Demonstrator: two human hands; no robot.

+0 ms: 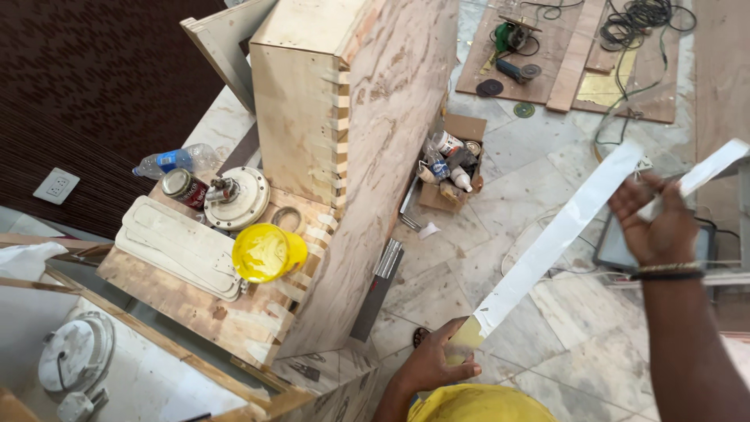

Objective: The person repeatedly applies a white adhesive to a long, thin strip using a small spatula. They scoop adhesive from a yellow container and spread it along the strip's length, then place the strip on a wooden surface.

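Head view, looking down: both hands hold a long white laminate strip stretched slantwise above the marble floor. The left hand is low in the frame, its grip closed around the strip's lower end, where the band turns yellowish between thumb and fingers. The right hand is higher and further right, its grip pinched shut on the strip near its upper part; beyond that hand the white band runs on toward the frame's right edge. A dark bangle sits on the right wrist. Just below the left hand lies a round yellow thing, cut off by the bottom edge, so I cannot tell what it is.

Left of the hands stands a tall plywood box with taped edges, upright on a low plywood desk. On that desk rest a yellow plastic cup, a stack of white fan blades, a ceiling fan motor, a small tin and a plastic bottle. On the floor beyond the box sits a cardboard carton full of bottles and tubes. Further back, a power tool lies on wooden boards, with coiled cable near it.
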